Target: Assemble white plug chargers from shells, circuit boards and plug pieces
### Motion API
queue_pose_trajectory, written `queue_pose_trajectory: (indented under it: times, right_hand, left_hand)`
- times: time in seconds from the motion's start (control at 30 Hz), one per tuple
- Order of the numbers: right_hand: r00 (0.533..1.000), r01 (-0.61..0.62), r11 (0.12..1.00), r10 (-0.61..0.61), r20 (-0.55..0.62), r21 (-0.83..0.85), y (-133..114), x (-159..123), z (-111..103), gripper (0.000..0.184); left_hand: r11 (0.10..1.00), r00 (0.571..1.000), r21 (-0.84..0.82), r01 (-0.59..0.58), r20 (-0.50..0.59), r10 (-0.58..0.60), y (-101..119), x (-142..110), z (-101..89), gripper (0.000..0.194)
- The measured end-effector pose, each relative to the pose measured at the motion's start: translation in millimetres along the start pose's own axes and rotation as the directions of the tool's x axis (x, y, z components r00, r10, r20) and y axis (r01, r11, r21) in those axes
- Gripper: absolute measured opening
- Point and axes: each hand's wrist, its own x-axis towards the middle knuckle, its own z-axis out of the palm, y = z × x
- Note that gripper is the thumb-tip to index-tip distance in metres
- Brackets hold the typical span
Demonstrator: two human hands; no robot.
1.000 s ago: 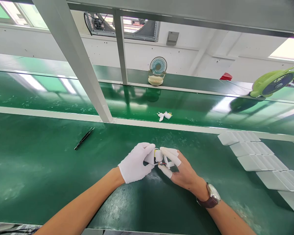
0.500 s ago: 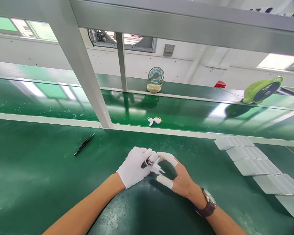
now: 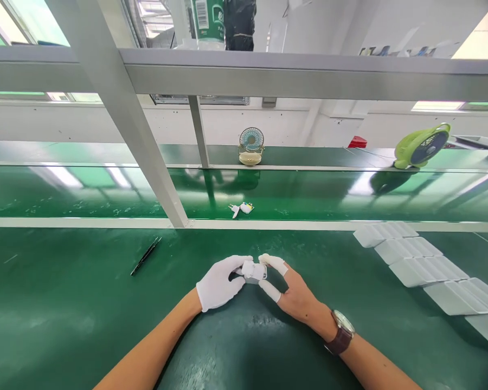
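A small white plastic housing (image 3: 253, 270), with a greyish lower edge, is held between my two hands just above the green work surface. My left hand (image 3: 222, 284), in a white glove, grips its left side between thumb and fingers. On the opposite side, my right hand (image 3: 293, 292) pinches it with thumb and forefinger, both in white finger cots. The fine detail of the piece is too small to make out. Black tweezers (image 3: 146, 256) lie on the surface to the left of my hands.
White trays (image 3: 427, 271) overlap in a row at the right. Beyond the pale rail (image 3: 309, 225), small white plug parts (image 3: 241, 208) lie on a green strip. A slanting metal post (image 3: 134, 124) rises at left. Further back are a small fan (image 3: 251, 142) and a green fan (image 3: 421, 146).
The white piece has turned in my hands; the pronged white part visible before no longer shows. My right thumb and forefinger have closed on its right side. The head view has tilted up.
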Motion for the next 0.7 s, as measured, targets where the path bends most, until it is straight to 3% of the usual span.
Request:
queue_pose_trajectory:
  times: [0.1,0.2,0.33,0.5,0.7]
  right_hand:
    - [0.997,-0.052,0.999,0.051,0.057,0.002,2.9,-1.3,1.1,0.055]
    - [0.991,-0.060,0.998,0.061,0.117,-0.008,5.6,-2.8,4.5,0.061]
    - [0.994,-0.001,1.000,0.004,0.108,-0.026,7.0,-3.2,8.9,0.071]
    - [0.992,0.029,0.998,-0.022,0.124,-0.053,5.6,-0.6,7.4,0.076]
    - [0.984,0.118,0.988,-0.102,0.148,-0.098,0.4,10.7,-7.0,0.067]
  left_hand:
    - [0.998,0.995,0.030,0.053,-0.087,-0.050,-2.7,9.0,-9.8,0.046]
    - [0.957,0.967,0.236,0.171,-0.228,-0.116,-5.3,27.8,-22.4,0.046]
    - [0.866,0.951,0.441,0.238,-0.287,-0.115,-11.9,68.4,-43.8,0.051]
    - [0.697,0.935,0.642,0.321,-0.332,-0.125,-20.7,129.4,-70.2,0.058]
    - [0.455,0.932,0.814,0.361,-0.321,-0.166,-6.9,184.7,-86.4,0.052]
